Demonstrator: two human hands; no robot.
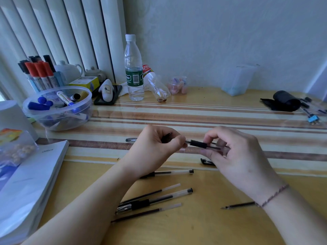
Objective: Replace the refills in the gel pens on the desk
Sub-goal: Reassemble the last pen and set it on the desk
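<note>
Item: gel pen [203,145], clear barrel with black grip sleeve, lying level above the desk [203,227] at centre of view, being held at both ends. Right hand [242,161] is curling around the barrel end, thumb and fingers pinching it. Left hand [155,147], at 9 o'clock from the pen, is closing thumb and forefinger on the tip end; what exactly sits between those fingertips cannot be told. Pen cap [207,161] is lying on the desk just at 6 o'clock from the held pen, partly under the right hand. A second cap [131,139] is showing at 9 o'clock from the left hand. Another gel pen [171,172] is resting at 6 o'clock from the hands, passing under the left wrist. A third gel pen [155,200] is lying farther toward 6 o'clock, with two loose refills [150,193] bracketing it. A further refill [238,205] is lying at 5 o'clock, its end hidden behind the right wrist. Background stock: clear bowl of markers [58,106] at 10 o'clock, water bottle [133,68] at 12 o'clock, book [31,183] at 8 o'clock, black pouch [283,103] at 2 o'clock.
</note>
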